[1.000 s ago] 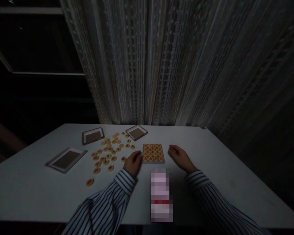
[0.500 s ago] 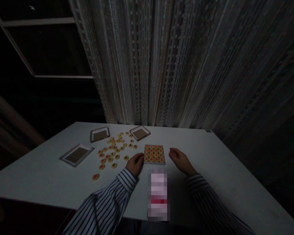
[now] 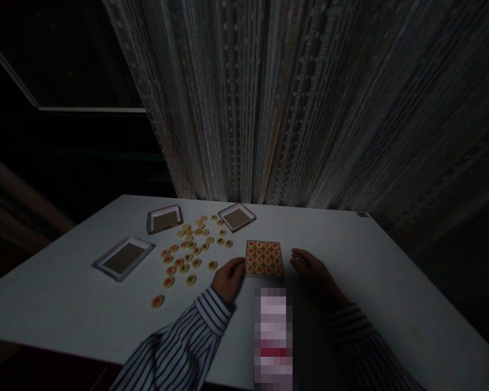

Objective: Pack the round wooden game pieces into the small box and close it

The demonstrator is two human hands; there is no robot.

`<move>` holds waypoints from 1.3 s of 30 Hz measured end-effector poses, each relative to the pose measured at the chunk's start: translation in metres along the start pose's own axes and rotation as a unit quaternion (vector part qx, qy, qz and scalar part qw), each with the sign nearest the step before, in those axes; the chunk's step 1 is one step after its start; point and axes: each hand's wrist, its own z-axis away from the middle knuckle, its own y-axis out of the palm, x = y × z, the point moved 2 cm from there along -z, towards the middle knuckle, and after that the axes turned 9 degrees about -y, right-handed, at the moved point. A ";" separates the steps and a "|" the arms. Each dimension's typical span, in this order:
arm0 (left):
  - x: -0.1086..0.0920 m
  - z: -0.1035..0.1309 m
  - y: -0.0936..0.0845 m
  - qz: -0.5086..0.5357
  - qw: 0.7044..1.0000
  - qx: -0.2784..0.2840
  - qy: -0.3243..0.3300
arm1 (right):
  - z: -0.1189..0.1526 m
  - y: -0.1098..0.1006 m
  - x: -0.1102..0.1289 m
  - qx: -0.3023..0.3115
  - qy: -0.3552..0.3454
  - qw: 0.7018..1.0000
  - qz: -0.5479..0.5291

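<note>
A square tray (image 3: 245,259) full of round wooden pieces with red characters, set in rows, lies on the white table. My left hand (image 3: 229,278) is at the tray's left edge, its thumb and fingers pinched on that edge. To the right of the tray, and apart from it, my right hand (image 3: 313,269) rests over the table with fingers curled and slightly parted, nothing visible in them. Left of my left hand, many loose round pieces (image 3: 196,263) are scattered, some with red or black characters and some plain.
Three shallow trays without pieces stand about the scatter: one at the left (image 3: 124,258), one at the back left (image 3: 165,219), one at the back middle (image 3: 237,217). A pixelated upright shape (image 3: 273,331) covers the near middle. Behind the table (image 3: 73,304) hang string curtains (image 3: 244,108).
The view has shifted a little, so the table's contents sit differently in the picture. My left hand remains at the tray's edge and my right hand beside it.
</note>
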 end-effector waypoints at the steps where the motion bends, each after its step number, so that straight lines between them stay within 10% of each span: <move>1: 0.001 0.000 0.000 0.003 1.000 0.004 -0.005 | 0.000 0.000 -0.001 0.001 0.005 1.000 -0.002; 8: -0.020 -0.013 -0.024 0.021 0.998 -0.016 -0.050 | -0.027 -0.015 0.000 -0.006 -0.015 1.000 -0.001; 16: -0.049 -0.081 -0.064 0.051 0.995 -0.068 -0.058 | -0.104 -0.025 0.043 0.020 -0.092 0.992 0.083; 26: -0.053 -0.133 -0.064 -0.003 0.995 -0.061 -0.085 | -0.186 0.022 0.060 0.141 -0.114 0.970 0.162; 39: -0.040 -0.152 -0.056 -0.109 0.986 -0.042 -0.122 | -0.220 0.067 0.047 0.215 -0.075 0.941 0.250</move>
